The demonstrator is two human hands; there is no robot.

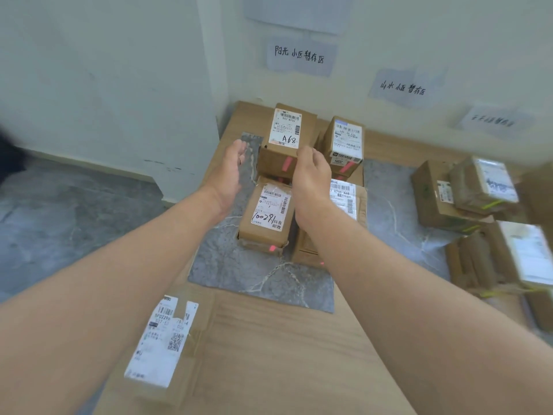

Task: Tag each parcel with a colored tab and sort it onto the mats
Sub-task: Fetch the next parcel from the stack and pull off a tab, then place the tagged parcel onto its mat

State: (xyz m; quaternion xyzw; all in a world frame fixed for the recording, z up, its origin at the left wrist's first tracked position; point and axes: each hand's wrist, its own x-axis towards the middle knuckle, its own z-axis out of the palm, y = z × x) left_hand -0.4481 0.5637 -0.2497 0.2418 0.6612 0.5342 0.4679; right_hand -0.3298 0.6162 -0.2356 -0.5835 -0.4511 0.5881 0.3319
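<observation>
Two bare hands, the left hand [232, 169] and right hand [311, 172], reach forward open and empty on either side of a pink-tabbed parcel [285, 142] stacked on other parcels on a grey mat [263, 277].

rightmost wall sign [493, 121] blurred unreadable, right parcels [508, 253] smeared, edge-cropped

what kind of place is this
Likely a parcel sorting or holding room: labelled cardboard parcels stacked on grey floor mats, with handwritten zone signs taped to the wall.
</observation>
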